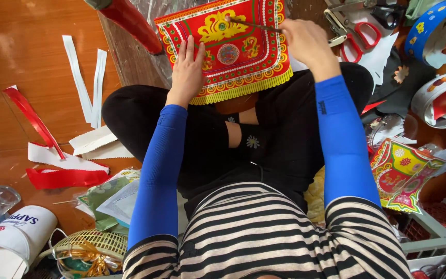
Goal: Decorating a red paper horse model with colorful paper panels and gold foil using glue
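Head view looks straight down on a person sitting cross-legged on a wooden floor (21,46), blue sleeves on both arms, striped shirt below. Resting across the knees is a red decorative paper panel (233,51) with a yellow ornament, a round medallion and a yellow fringed lower edge. The left hand (187,70) lies flat on the panel's left part, fingers spread a little and pressing it down. The right hand (305,39) is closed around a thin brush-like stick (254,24), fingers pinched together on its handle; the stick's tip touches the panel near the yellow ornament at the top.

Just beyond the right hand lie red-handled scissors (360,39) on white paper scraps. Further right sit two round tin lids (440,98), and near the right knee a second printed paper piece (403,173) in red, green and yellow. To the left, white paper strips (81,77) and red ribbon strips (52,178) lie scattered on the floor. A white cap (14,237) and a small woven basket (91,250) are at the lower left.
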